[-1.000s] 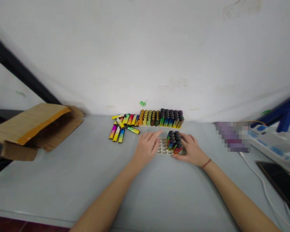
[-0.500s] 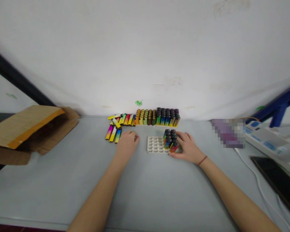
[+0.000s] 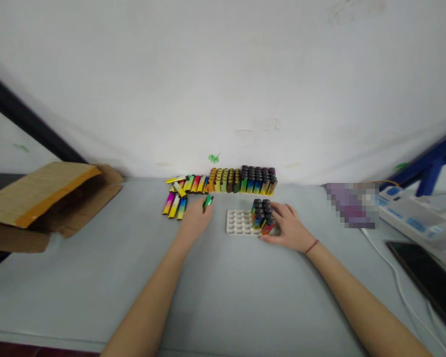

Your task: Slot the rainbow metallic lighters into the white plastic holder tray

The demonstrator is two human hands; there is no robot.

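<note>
An opened cardboard box (image 3: 40, 203) is seen lying on its side at the left end of the grey worktop (image 3: 223, 297), its flaps spread toward the middle. A white wall (image 3: 223, 89) is met by the worktop's far edge, and a small green mark (image 3: 213, 158) is borne low on it. At the right, a white power strip (image 3: 412, 218) is laid near a blue frame (image 3: 427, 173); a white cable (image 3: 397, 282) is trailed beside a dark flat device (image 3: 427, 277).
</note>
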